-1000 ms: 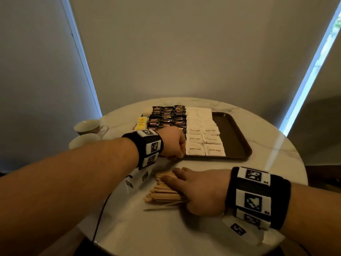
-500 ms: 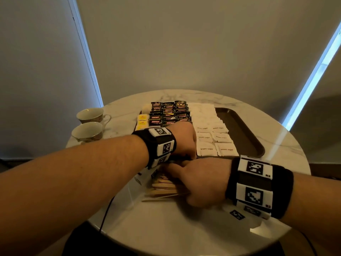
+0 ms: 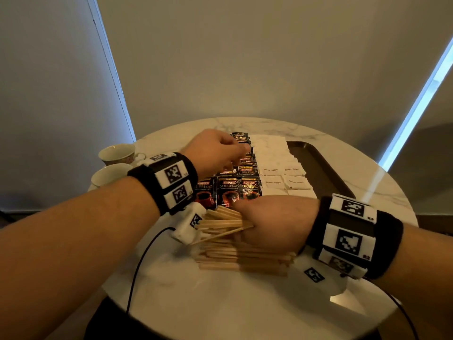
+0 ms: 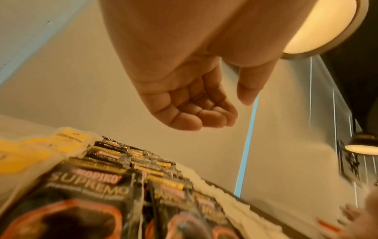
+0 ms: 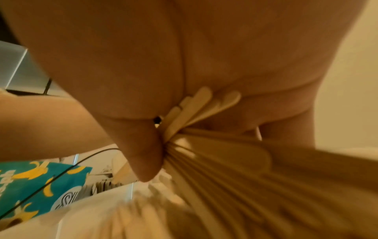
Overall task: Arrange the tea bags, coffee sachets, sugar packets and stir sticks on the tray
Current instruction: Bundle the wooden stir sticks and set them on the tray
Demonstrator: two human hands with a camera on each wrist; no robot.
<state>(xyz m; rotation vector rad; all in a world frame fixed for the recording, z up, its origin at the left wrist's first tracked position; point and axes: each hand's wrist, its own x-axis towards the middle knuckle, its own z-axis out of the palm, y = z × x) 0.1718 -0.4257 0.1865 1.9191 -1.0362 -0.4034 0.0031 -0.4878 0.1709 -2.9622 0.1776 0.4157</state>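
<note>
The right hand (image 3: 272, 222) lies low over the near part of the table (image 3: 220, 303), knuckles up, forearm coming in from the right. Its grip is closed round a bunch of sticks (image 3: 225, 223); in the right wrist view the thumb (image 5: 141, 155) presses the fanned sticks (image 5: 196, 110) against the palm. The bunch juts out to the left of the fist, splayed. Under and just in front of the hand, more sticks lie in a loose pile (image 3: 245, 260) on the table, near the tray's front edge.

The left hand (image 3: 218, 149) is raised above the tray (image 3: 326, 173), forearm reaching in from the left, wrist bent down. The left wrist view shows its fingers (image 4: 196, 113) loosely curled toward the palm and the thumb (image 4: 248, 87) apart from them, the grip holding nothing.

On the tray, coffee sachets (image 3: 229, 191) stand in overlapping rows at the left middle, directly below the left hand. White sugar packets (image 3: 282, 168) fill the rows just to their right. Yellow tea bags (image 4: 30, 150) lie to the left of the sachets, seen only in the left wrist view. The tray's right part is bare brown. Two cups (image 3: 115, 165) sit at the table's left edge.
</note>
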